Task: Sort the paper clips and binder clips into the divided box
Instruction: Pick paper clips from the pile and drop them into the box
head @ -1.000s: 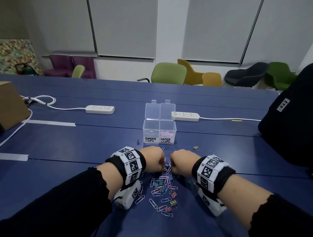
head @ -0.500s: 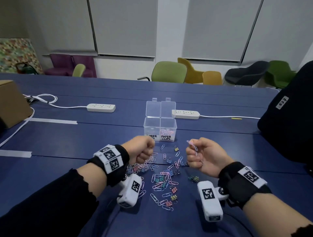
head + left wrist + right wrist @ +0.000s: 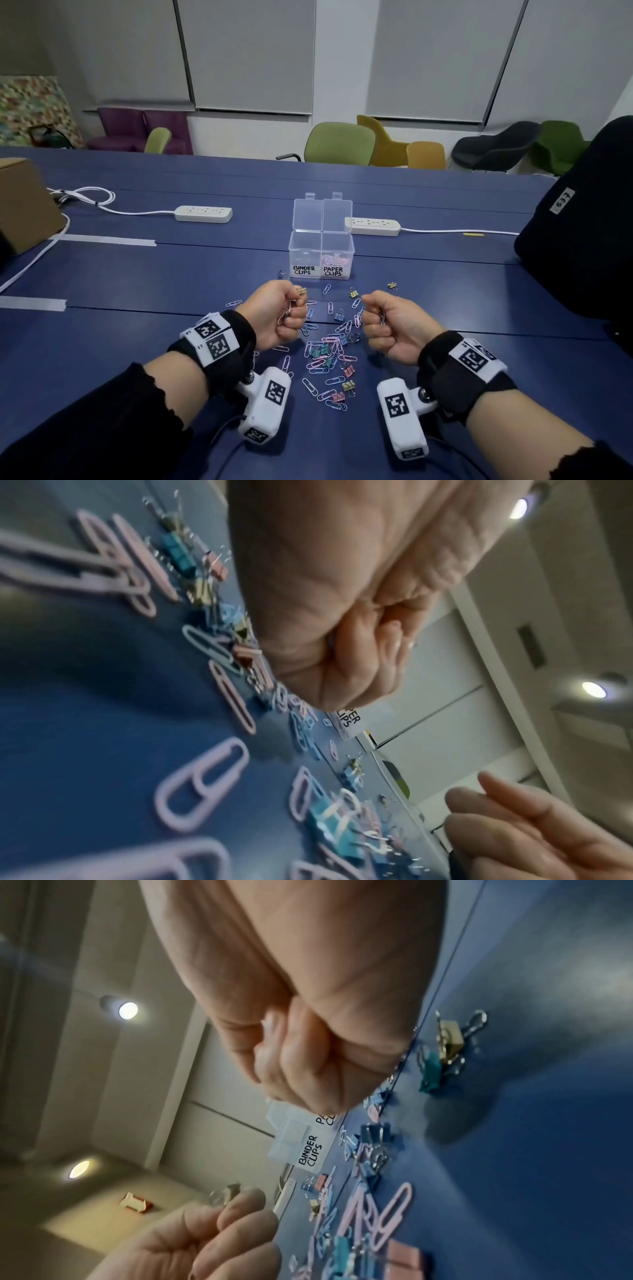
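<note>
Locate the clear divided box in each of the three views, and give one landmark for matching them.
Head: the divided box stands centre, beyond both fists, lids open.
Left wrist: only a corner shows, right of centre under the fist.
Right wrist: centre, under the fist.
Shared landmark: its handwritten "PAPER CLIPS" label, partly hidden in both wrist views.

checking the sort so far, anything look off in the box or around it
The binder clips compartment of the divided box looks empty, while pink paper clips fill the other. One small clip lies apart, just left of the box.
</note>
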A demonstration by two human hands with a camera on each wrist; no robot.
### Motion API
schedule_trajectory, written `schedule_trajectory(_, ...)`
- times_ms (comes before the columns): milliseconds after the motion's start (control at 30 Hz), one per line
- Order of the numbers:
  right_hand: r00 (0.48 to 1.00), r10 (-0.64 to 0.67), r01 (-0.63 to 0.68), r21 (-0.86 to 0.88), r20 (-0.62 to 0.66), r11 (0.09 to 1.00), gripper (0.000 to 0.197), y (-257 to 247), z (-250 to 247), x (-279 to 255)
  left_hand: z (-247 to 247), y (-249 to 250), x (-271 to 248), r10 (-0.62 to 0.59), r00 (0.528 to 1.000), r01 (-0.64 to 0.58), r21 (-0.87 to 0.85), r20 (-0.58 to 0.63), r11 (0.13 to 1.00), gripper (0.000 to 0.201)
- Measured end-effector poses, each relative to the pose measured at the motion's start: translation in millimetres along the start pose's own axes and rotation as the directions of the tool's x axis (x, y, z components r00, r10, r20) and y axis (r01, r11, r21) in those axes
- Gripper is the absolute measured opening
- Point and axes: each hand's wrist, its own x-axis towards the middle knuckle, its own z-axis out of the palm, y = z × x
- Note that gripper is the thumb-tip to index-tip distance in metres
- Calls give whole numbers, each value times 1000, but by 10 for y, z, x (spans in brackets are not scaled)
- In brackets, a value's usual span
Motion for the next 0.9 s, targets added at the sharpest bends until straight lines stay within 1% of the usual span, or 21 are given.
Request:
schedule_trajectory(67,998,-27,18,-157,-54,987,43,10,17,-8,24,-9,-6,0,997,12,170,-72,985,24)
schedule_trajectory(100,995,-54,31,-264,-78,964,44,8,28,-14,35,-11,0,13,994,15,249,-111,968,24)
schedule_trajectory(133,991,-87,43,-387,-97,921,42,0,36,-24,40,-12,16,27,988,22,314,-150,949,25)
schedule_trajectory(167,987,-125,54,-513,-104,857,39,-14,42,-31,33,0,30,37,980,38,369,-194,929,24)
schedule_trajectory(200,982,-163,65,-631,-98,773,34,-34,53,-44,24,19,40,49,970,60,427,-239,902,23)
schedule_trajectory(233,976,-202,76,-738,-82,671,29,-57,56,-47,18,42,51,67,958,82,491,-277,868,21)
schedule_trajectory(267,969,-240,85,-828,-61,555,25,-79,53,-43,24,72,43,90,949,106,572,-303,814,22)
schedule_trajectory(300,961,-275,91,-893,-38,440,21,-100,49,-32,28,95,45,129,942,119,668,-311,735,25)
schedule_trajectory(333,953,-303,91,-937,-17,338,18,-120,46,-11,58,115,26,176,941,115,762,-288,637,27)
schedule_trajectory(367,948,-319,80,-966,-3,246,16,-136,42,16,103,127,11,219,945,89,838,-242,539,27)
schedule_trajectory(400,946,-325,60,-985,5,159,15,-153,45,42,145,125,7,242,952,53,881,-186,469,28)
schedule_trajectory(467,946,-325,13,-1000,10,7,10,-186,85,81,223,109,15,233,969,-9,926,-86,378,29)
schedule_trajectory(533,948,-318,-24,-993,13,-112,16,-211,133,132,315,77,20,211,977,-50,968,-3,244,21)
schedule_trajectory(567,950,-312,-40,-988,10,-152,22,-215,155,165,357,64,39,199,979,-67,984,33,167,20)
schedule_trajectory(633,959,-285,-63,-980,-6,-190,34,-210,193,237,438,47,75,185,980,-79,996,72,31,24)
schedule_trajectory(700,967,-253,-91,-973,-35,-212,39,-187,228,299,499,37,99,173,981,-80,995,90,-62,26)
schedule_trajectory(767,970,-238,-107,-965,-49,-238,40,-165,267,340,526,34,138,153,985,-68,991,85,-116,26)
schedule_trajectory(900,976,-215,-85,-959,-26,-272,42,-122,343,369,543,42,189,96,995,-21,989,35,-148,26)
